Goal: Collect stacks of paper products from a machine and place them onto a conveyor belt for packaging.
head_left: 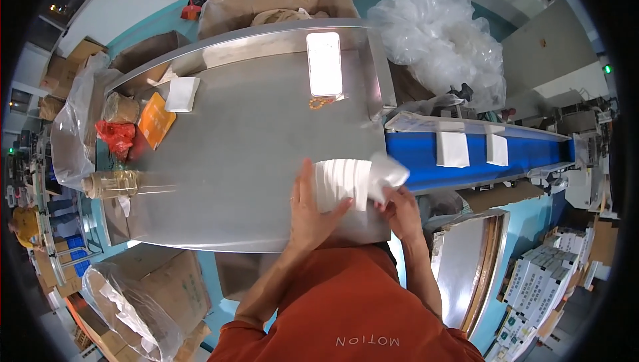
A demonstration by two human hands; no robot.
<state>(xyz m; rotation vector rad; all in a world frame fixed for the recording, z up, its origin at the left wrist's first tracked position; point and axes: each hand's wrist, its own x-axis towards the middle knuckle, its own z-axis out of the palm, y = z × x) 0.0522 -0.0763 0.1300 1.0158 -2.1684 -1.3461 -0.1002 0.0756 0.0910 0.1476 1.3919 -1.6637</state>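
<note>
On the metal table's near right part lies a row of white flat packets (341,179), standing on edge and leaning together. My left hand (311,214) is against the left end of this row, fingers stretched upward and thumb spread along its near side. At the row's right end my right hand (401,214) pinches a white packet (387,174) by its lower part. That packet is tilted and blurred by motion. To the right, two white packets, a nearer one (452,149) and a farther one (496,149), lie apart on a blue conveyor belt (532,150).
The metal table (233,142) has a raised rim. A bright-screened phone (324,64) lies at its far side. On the left are a white packet (182,94), an orange pouch (157,120), a red plastic bag (116,137) and a tape roll (110,184). Cardboard boxes (150,282) stand around.
</note>
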